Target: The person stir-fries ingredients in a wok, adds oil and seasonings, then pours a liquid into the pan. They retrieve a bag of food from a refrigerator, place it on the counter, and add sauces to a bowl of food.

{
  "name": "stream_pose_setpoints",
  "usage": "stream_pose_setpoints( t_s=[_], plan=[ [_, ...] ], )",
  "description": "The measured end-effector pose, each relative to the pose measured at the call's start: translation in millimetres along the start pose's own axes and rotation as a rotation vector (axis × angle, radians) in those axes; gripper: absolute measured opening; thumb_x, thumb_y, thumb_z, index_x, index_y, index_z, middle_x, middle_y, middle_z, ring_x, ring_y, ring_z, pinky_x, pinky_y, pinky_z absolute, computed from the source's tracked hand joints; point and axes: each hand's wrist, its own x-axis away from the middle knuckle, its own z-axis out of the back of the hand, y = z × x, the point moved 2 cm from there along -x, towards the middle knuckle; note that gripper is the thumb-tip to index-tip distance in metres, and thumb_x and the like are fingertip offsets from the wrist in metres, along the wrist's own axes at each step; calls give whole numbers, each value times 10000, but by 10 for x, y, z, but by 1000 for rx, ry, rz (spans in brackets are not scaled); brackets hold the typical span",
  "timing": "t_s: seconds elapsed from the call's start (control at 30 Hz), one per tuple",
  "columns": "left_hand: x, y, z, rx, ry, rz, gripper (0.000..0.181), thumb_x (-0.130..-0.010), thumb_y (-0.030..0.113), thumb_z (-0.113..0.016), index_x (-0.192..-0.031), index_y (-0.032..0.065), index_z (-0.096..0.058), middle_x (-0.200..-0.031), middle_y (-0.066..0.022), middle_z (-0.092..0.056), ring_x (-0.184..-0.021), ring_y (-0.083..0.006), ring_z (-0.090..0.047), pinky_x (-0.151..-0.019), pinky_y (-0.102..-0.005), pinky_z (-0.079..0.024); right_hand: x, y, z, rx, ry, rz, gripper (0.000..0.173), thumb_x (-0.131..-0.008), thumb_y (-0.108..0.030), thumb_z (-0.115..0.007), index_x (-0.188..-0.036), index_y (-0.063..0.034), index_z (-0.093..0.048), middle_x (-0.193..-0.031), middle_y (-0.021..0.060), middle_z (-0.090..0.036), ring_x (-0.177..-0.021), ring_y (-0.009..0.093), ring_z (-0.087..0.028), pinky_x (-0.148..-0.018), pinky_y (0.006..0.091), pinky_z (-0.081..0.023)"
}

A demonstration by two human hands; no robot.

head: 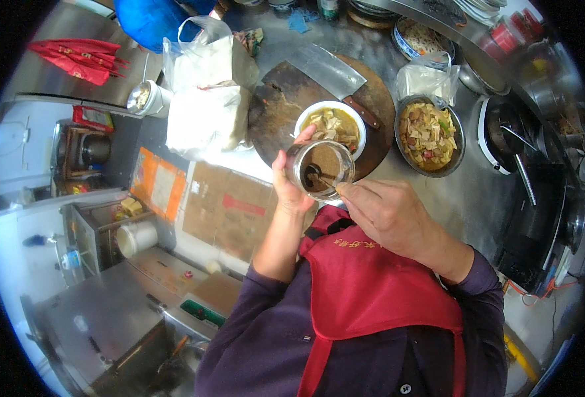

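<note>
A clear jar (328, 166) of brown ground powder is gripped in my left hand (290, 182), tilted so its mouth faces me. My right hand (384, 211) pinches the thin handle of a small spoon (326, 179) that dips into the powder; its bowl is partly hidden. Just beyond the jar, a white bowl (302, 116) of tofu pieces in broth sits on a round wooden chopping board (280, 114). Behind that bowl lies a cleaver (327, 72), its wooden handle pointing towards the right side of the board.
Right of the board stands a dark metal bowl (429, 136) of tofu and cabbage stew, with a plastic bag (426, 82) behind it. White bagged blocks (208, 114) stand at the left. A black-lidded cooker (506, 129) is farther right. Below the counter lies flattened cardboard (228, 208).
</note>
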Motion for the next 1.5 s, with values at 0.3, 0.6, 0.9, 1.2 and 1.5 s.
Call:
stream_pose_setpoints(
  t_s=[0.3, 0.6, 0.9, 1.2, 1.5],
  plan=[
    [-8, 11, 17, -24, 17, -3, 829, -887, 616, -513, -1432, -2, -423, -1350, -179, -528, -1258, -308, -519, -1077, -445, -409, -22, 63, 99, -270, -7, -243, 112, -875, -94, -655, -945, -6, -652, -775, 191, -661, -692, 363, -668, -599, 444, -524],
    [85, -6, 174, 62, 84, -34, 725, -933, 574, -446, -1444, 61, -455, -1370, -137, -557, -1247, -284, -531, -1065, -439, -424, -105, 93, 169, -427, 113, -432, 111, -858, -40, -664, -957, 11, -667, -766, 179, -676, -642, 281, -693, -568, 347, -521],
    [663, 158, 484, 196, 302, -155, 703, -926, 591, -466, -1409, 80, -476, -1311, -128, -593, -1186, -323, -575, -974, -555, -465, -48, 616, -356, 144, 315, 39, 275, -838, 48, -653, -1112, 49, -638, -753, 95, -648, -633, 206, -652, -566, 310, -523],
    [718, 215, 554, 191, 303, -148, 770, -899, 609, -509, -1429, 55, -437, -1273, -144, -607, -1188, -322, -573, -971, -545, -470, 163, 1139, -871, 404, 72, 146, 430, -775, -18, -600, -1193, 83, -586, -857, 147, -631, -748, 262, -650, -669, 350, -548],
    [537, 194, 335, 207, 178, -134, 659, -923, 537, -496, -1371, 54, -517, -1361, -102, -571, -1223, -313, -552, -1072, -458, -424, 141, 1097, -822, 299, 223, 5, 332, -851, -24, -631, -1172, 61, -618, -853, 138, -678, -720, 259, -679, -642, 339, -560]
  ],
)
